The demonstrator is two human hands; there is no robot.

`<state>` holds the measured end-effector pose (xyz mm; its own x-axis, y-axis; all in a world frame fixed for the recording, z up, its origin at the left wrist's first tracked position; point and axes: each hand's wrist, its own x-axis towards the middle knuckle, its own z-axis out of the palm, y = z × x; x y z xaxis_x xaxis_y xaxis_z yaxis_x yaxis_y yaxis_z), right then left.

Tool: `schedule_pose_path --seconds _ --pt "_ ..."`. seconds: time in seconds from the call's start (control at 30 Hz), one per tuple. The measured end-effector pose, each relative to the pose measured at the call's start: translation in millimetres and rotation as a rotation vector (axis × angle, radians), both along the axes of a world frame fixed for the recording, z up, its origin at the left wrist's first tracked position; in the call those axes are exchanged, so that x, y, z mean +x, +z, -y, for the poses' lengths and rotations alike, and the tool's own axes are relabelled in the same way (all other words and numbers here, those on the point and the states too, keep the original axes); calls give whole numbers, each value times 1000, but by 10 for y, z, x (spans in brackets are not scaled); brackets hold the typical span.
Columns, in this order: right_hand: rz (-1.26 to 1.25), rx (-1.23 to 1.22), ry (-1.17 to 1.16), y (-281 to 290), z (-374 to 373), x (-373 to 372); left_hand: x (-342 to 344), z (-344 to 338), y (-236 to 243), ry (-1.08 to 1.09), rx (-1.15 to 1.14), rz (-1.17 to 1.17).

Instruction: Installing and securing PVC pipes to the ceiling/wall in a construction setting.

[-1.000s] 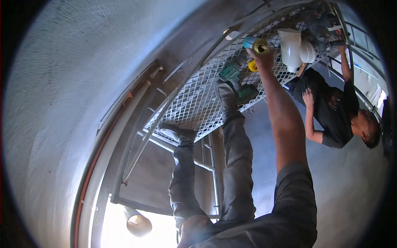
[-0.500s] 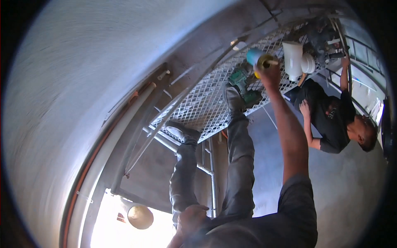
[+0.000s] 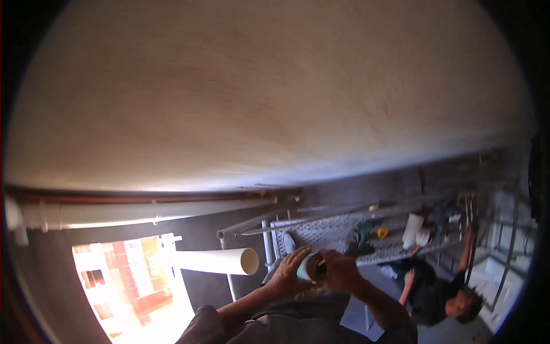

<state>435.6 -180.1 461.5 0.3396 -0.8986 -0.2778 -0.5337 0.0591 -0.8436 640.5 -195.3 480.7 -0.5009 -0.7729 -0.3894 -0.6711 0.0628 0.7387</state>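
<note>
A small cylindrical can (image 3: 306,273), pale blue with a yellowish open top and a stick-like piece in its opening, is held in front of my body. My left hand (image 3: 287,276) wraps its fingers round the left of it. My right hand (image 3: 340,270) is closed on its right part, by the opening; whether it also grips the stick I cannot tell. A wide white pipe (image 3: 217,261) juts across the bright opening, just left of my left hand.
A mesh platform (image 3: 306,226) behind my hands bears a green power tool (image 3: 365,232), a yellow item (image 3: 381,232) and white plastic fittings (image 3: 413,226). A person in black (image 3: 435,292) is below at right. A curved wall (image 3: 275,92) fills the upper view; pipes (image 3: 103,215) run along it.
The view has swung, so the wall now fills the top. My right hand has brought the can from over the platform toward my body, where my left hand has joined it.
</note>
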Motion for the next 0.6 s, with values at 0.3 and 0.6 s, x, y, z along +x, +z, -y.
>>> schedule_pose_path --seconds 0.3,0.6 --pt "-217 -162 281 1681 688 261 410 -66 825 192 -205 -215" --pt "-375 -275 514 2900 791 971 648 -253 1631 515 -537 -297"
